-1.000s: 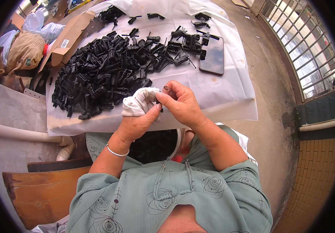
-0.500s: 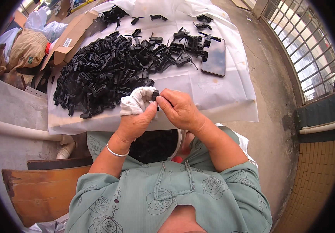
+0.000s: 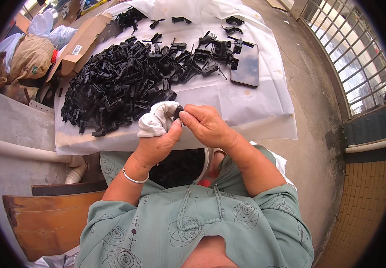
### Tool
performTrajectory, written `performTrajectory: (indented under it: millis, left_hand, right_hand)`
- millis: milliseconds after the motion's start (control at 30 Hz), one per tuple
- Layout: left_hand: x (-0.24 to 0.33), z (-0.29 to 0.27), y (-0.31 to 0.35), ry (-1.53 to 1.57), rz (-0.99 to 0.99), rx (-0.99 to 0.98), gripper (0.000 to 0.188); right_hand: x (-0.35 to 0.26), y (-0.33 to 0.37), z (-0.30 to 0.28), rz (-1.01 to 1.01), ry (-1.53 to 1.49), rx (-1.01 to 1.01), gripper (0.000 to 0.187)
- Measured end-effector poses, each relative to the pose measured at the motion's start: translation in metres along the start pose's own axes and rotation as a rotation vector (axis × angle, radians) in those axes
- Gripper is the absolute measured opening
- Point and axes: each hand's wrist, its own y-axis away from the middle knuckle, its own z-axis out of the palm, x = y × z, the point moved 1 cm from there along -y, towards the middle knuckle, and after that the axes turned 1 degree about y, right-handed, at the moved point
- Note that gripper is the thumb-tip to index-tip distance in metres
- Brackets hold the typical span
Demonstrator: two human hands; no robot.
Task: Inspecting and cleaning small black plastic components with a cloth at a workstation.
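Note:
Between my two hands, just over the table's near edge, is a small black plastic part. My left hand is closed on it, with a white cloth wrapped about its fingers and the thumb bare. Pinched against the same part from the other side is my right hand, thumb and fingers curled. Much of the part is hidden by the fingers and cloth. A big heap of black plastic parts lies just beyond my left hand.
White sheeting covers the table. A phone lies at its right, beside loose black parts. Below the table edge, a round container of dark pieces stands between my legs. Cardboard and bags are at the left; a barred window is right.
Both hands stay together on the black part, with only a very slight shift. The heap and the phone lie as before.

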Motion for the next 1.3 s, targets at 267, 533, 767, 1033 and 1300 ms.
performTrajectory:
  millis: [267,533,767,1033,1300]
  left_hand:
    - [-0.015,-0.006,0.003,-0.075,0.062,0.038,0.03]
    - [-0.012,-0.003,0.002,-0.429,0.337,0.088,0.03]
    - [-0.013,-0.009,0.002,-0.429,0.34,0.089,0.03]
    - [0.005,-0.009,0.008,-0.029,0.048,0.078,0.026]
    - [0.003,-0.009,0.006,-0.644,0.469,0.152,0.027]
  right_hand:
    - [-0.003,0.0,0.005,-0.142,0.094,0.03,0.023]
    - [-0.006,0.001,0.016,-0.001,0.02,0.105,0.024]
    - [0.001,-0.001,0.026,0.101,-0.064,0.098,0.028]
    - [-0.015,0.003,0.015,0.156,-0.334,-0.079,0.029]
    - [-0.002,0.0,0.027,0.104,-0.177,0.008,0.025]
